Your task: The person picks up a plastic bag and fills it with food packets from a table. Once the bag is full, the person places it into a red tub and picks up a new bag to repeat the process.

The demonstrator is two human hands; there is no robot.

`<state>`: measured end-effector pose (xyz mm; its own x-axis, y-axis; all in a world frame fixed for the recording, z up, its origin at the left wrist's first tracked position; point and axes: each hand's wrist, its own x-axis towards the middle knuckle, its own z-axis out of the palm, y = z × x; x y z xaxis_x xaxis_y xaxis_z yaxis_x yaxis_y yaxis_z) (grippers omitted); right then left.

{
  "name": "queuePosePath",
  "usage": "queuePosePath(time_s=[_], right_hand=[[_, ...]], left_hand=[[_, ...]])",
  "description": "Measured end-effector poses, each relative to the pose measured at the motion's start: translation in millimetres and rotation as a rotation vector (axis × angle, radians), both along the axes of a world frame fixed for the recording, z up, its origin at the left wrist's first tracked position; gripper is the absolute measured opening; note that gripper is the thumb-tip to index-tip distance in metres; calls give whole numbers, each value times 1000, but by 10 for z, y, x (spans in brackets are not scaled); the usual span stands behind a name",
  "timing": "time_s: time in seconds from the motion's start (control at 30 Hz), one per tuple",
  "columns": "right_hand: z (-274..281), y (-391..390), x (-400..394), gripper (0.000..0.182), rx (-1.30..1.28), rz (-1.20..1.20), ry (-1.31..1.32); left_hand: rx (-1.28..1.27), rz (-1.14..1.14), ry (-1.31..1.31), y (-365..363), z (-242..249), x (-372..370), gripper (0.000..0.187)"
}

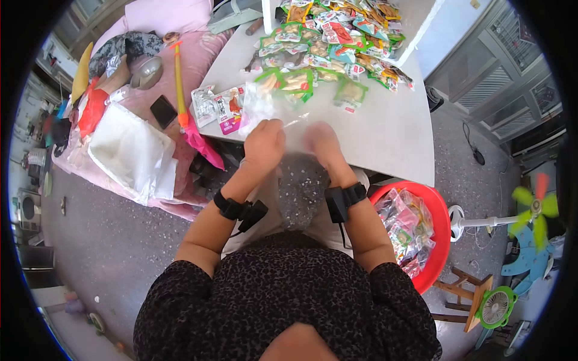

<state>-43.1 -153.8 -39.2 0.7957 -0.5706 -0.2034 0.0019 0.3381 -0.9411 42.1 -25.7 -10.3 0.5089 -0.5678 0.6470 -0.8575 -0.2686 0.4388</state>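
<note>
At the table's near edge, my left hand (265,143) is closed, its fingers curled on a clear plastic bag (260,103) that is blurred. My right hand (324,143) is beside it, also curled and smeared by motion, with the see-through film stretching across toward it. Just beyond the bag are small green-edged food packets (296,80), and a single packet (350,93) sits a little to the right. Left of my left hand lie a silver pouch (205,106) and a red-and-purple packet (229,108).
A large heap of food packets (340,33) covers the back of the white table (391,132). On the floor at right stands a red tub (442,222) holding packets. A pink-covered surface (198,54) at left bears a phone (163,112) and a white sack (129,150).
</note>
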Motion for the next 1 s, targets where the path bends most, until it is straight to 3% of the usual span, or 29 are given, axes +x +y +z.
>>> queuePosePath(time_s=[0.1, 0.17, 0.3, 0.47, 0.57, 0.67, 0.77, 0.93, 1.0], right_hand=[[106, -94, 114, 11, -127, 100, 22], [144, -166, 195, 12, -175, 224, 34], [79, -400, 380, 20, -229, 27, 88], [-227, -881, 784, 31, -574, -245, 255], [-155, -913, 939, 27, -673, -210, 375], [-586, -1150, 1239, 25, -858, -193, 334], [-757, -1258, 1309, 19, -788, -227, 221], [-455, -1208, 762, 10, -636, -354, -173], [-333, -1261, 532, 7, -390, -407, -259]], left_hand=[[105, 88, -298, 44, 399, 53, 5], [284, 60, -244, 12, 337, 142, 5], [540, 79, -64, -101, -127, 337, 6], [470, 69, 129, -238, -653, 336, 9], [423, 64, 135, -273, -739, 308, 9], [410, 63, 135, -271, -769, 325, 9], [459, 57, 127, -261, -730, 319, 8], [464, 55, 141, -236, -622, 262, 9], [418, 40, 173, -239, -665, 284, 12]])
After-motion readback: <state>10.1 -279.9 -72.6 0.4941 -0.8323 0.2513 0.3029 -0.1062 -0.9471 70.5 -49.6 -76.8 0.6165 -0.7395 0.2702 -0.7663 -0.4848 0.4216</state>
